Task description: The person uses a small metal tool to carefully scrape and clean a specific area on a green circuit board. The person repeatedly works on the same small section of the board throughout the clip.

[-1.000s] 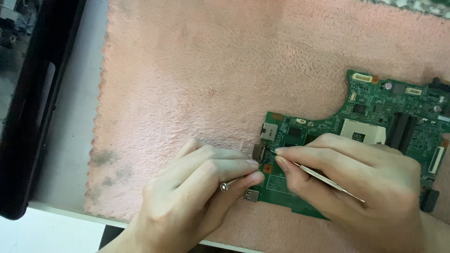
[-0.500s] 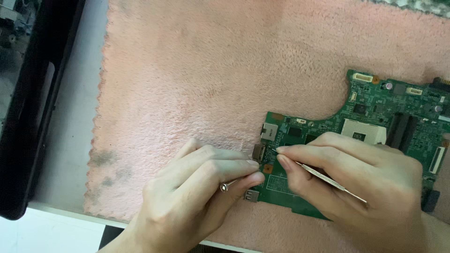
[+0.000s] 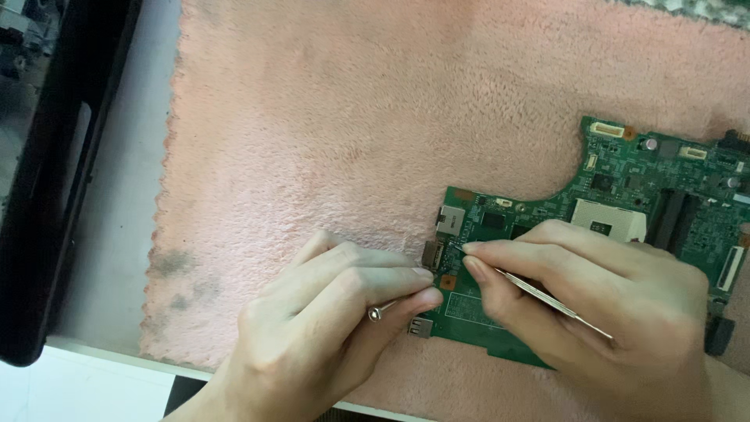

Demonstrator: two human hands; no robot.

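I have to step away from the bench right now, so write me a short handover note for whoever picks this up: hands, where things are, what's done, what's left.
Left hand: pinches a small metal-tipped tool at the left edge of the green circuit board, fingertips against the board.
Right hand: holds metal tweezers, tips down on a small part near the board's left edge.
Board lies flat on the pink towel, on its right part; a dark laptop casing sits off the towel to the left.
Done: cannot tell from this view.
Left: the spot under the tweezer tips is in work; both tools are in contact with it.
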